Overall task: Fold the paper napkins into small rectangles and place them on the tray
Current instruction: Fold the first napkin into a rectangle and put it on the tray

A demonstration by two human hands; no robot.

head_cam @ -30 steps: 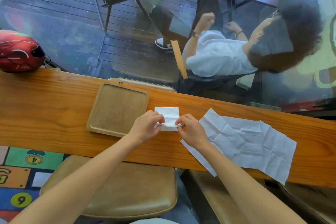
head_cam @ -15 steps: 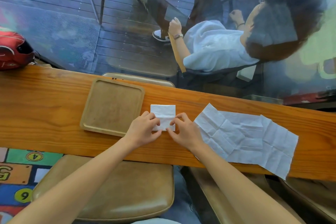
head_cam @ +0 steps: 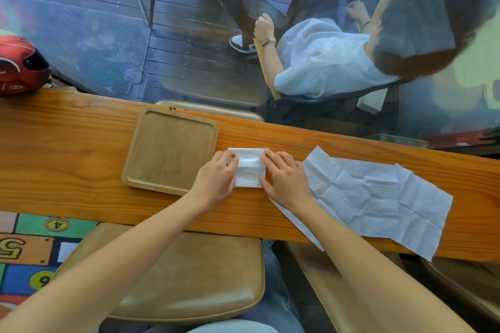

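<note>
A small folded white napkin point(head_cam: 249, 167) lies flat on the wooden counter point(head_cam: 67, 167), just right of the square wooden tray point(head_cam: 151, 178), which holds nothing. My left hand point(head_cam: 216, 178) presses on the napkin's left edge and my right hand point(head_cam: 286, 178) presses on its right edge, fingers flat on the paper. An unfolded, creased white napkin point(head_cam: 378, 197) is spread on the counter to the right, under my right wrist, with one corner hanging over the near edge.
A red helmet point(head_cam: 21, 67) sits at the counter's far left end. Beyond the counter is a glass pane, with a seated person point(head_cam: 324, 59) and chairs behind it. Padded stools point(head_cam: 176, 273) stand below the near edge.
Both hands went from pinching the napkin's lower edge to pressing flat on its two sides. The napkin now lies flatter on the counter.
</note>
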